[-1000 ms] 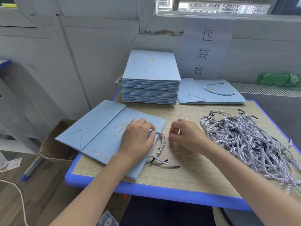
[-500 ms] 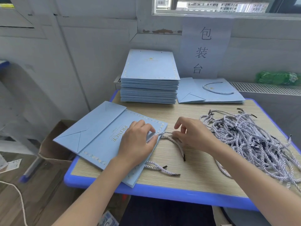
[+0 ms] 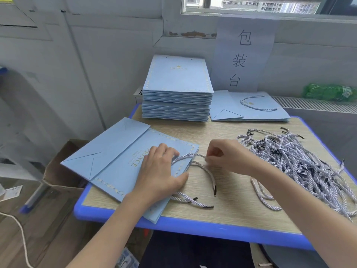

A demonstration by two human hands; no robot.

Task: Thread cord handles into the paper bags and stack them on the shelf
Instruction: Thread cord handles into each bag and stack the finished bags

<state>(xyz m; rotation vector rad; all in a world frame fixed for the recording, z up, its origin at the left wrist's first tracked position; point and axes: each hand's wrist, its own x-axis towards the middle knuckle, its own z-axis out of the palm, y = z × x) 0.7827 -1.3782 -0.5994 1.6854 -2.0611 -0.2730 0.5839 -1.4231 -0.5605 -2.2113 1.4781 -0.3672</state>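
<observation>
Here, flat on the near left of the table (image 3: 241, 215): one light-blue paper bag (image 3: 123, 161), printed face up, far-left corner hanging past the table edge. Long axis running from the folded bottom at the far left toward the mouth at the near right — skewed against the table edge, not square to it. Mouth edge pointing at the right hand, gold lettering lying across the long axis.

Looped out of that mouth edge: a twisted grey-white cord (image 3: 204, 167), one end apparently through the bag, the other trailing toward the near edge and ending in a dark tip. A second cord (image 3: 191, 201) poking from under the bag's near corner, both tips free on the wood.

Left hand (image 3: 160, 171) spread flat on the bag, fingers fairly straight and pressing down by the mouth, thumb out toward the near edge. Right hand (image 3: 226, 155) curled, fingertips pinching the cord just beyond the mouth edge.

Probably mid-threading. Best done this way: pin the bag firmly, hold the cord close to its stiff tip rather than mid-length, aim the tip straight at the hole, pull through without twisting. Hole itself hidden under the left fingers — position not readable.

Further out: a pile of loose cords (image 3: 301, 161) on the right, a tall stack of flat bags (image 3: 177, 93) at the back, a finished bag with handle (image 3: 251, 105) beside it, a paper sign (image 3: 243, 55) on the wall, a cardboard box (image 3: 59, 171) on the floor at left.
</observation>
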